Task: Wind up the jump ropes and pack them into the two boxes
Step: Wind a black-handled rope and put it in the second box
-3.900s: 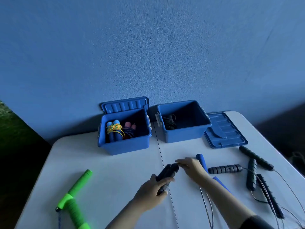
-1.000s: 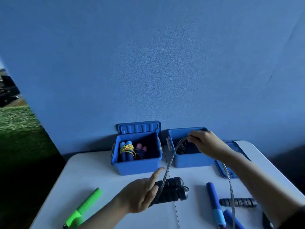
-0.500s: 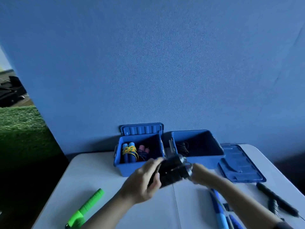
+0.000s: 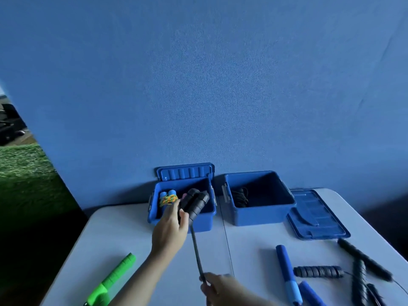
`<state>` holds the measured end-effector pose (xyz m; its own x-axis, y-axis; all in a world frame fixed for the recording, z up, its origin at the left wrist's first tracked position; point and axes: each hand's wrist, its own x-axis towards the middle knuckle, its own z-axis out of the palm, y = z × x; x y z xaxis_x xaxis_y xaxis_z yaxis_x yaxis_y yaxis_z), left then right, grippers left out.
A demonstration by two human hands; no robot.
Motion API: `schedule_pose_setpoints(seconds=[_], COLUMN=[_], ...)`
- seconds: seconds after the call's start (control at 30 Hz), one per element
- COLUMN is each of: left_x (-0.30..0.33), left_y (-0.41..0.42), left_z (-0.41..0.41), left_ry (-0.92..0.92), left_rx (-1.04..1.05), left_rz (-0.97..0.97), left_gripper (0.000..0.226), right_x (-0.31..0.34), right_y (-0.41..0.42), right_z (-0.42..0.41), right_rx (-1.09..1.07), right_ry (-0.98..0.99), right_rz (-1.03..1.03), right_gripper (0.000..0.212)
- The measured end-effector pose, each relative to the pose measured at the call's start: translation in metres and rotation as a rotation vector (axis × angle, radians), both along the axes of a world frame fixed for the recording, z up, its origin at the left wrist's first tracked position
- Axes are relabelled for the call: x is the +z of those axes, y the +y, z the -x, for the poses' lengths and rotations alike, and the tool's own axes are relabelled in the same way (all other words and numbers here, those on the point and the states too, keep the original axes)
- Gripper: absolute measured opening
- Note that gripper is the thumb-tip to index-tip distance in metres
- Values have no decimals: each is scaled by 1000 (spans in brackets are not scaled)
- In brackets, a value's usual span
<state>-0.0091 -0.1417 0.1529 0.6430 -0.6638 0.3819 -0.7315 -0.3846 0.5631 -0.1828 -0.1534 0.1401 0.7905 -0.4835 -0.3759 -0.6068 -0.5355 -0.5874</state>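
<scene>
The left hand (image 4: 171, 228) is closed around a pair of black handles (image 4: 194, 203), holding them up in front of the left box (image 4: 182, 217), above its near edge. A dark cord (image 4: 197, 253) runs taut from the handles down to the right hand (image 4: 217, 288), which pinches it between closed fingers low in the view.

The left box stands open on the white table (image 4: 123, 239), its lid (image 4: 185, 172) propped upright behind it against the blue wall (image 4: 198, 85). Inside it, on the left, stands a blue-handled rope (image 4: 167, 198) bound with yellow cord. The right box (image 4: 259, 199) stands just beside it, also open, with a black bundle (image 4: 241, 196) against its left wall. Its lid (image 4: 316, 215) lies flat on the table on its right, touching it.

Other ropes lie loose on the table. Green handles (image 4: 112, 281) are at the near left. Blue handles (image 4: 287, 274) lie right of the right hand, and beyond them several black handles (image 4: 318, 271) are scattered towards the right edge, their thin cords trailing off; that part is blurred. To the far left, past the wall, a patch of green turf (image 4: 24, 171) shows.
</scene>
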Motion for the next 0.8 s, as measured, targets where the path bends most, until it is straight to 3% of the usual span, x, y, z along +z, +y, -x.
schedule_pose_setpoints(seconds=[0.13,0.27,0.33,0.5,0.6,0.8], left_x=[-2,-16,-31,-36,-29,-3], left_y=[-8,0,8,24,28,26], left_z=[10,12,7,28,36,43], left_ry=[175,-28,-188,-420,-318,-281], left_rx=[34,-119,-256,-694,-804,-852], left_rz=[23,-156,-263,-211,-127,6], left_gripper=[34,53,52,37,45,63], right_x=[-5,34,56,69,67,59], right_y=[26,15,-9,-72,-103,-123], right_z=[-1,7,18,32,35,35], right_rx=[52,148,152,188,191,39], right_ry=[130,-16,-127,-205,-285,-436], right_rz=[103,190,255,420,374,23], right_gripper=[31,31,27,17,17,13])
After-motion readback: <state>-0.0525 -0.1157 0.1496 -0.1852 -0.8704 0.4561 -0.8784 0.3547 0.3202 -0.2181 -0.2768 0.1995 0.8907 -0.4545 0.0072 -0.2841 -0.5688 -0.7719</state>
